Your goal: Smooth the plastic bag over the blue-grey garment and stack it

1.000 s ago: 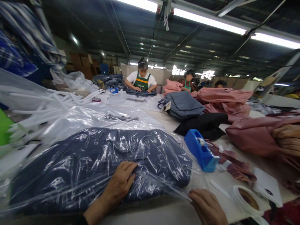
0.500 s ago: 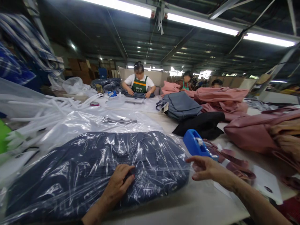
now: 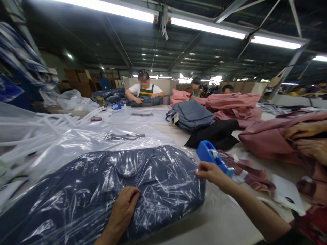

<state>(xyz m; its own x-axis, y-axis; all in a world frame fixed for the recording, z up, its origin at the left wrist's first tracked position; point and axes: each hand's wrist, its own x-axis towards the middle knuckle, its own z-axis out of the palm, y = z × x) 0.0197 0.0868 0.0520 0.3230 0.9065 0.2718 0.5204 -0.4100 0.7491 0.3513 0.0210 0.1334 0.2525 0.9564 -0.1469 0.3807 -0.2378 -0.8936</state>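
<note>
A dark navy bag (image 3: 163, 170) lies across the front of the table inside a clear plastic bag (image 3: 94, 200), its film shiny and wrinkled. On top of it, near the middle, rests my left hand (image 3: 124, 206), fingers curled and thumb drawn in against a fold of the film. My right hand (image 3: 208, 172) is at the right end of the plastic, thumb and fingertips pinched together on the film. Just beyond that hand stands a blue tape dispenser (image 3: 208, 153).
Clear plastic bags (image 3: 76, 139) and white tubes (image 3: 58, 119) cover the left side. Farther back are a grey-blue bag (image 3: 191, 115), black cloth (image 3: 217, 134) and pink bags (image 3: 235, 102). A co-worker (image 3: 144, 90) handles a dark bag opposite; another person's hands (image 3: 309, 136) hold a mauve bag.
My right hand has moved left onto the plastic and closed its fingers in a pinch. My left hand's fingers have drawn closer together. The view has shifted slightly right.
</note>
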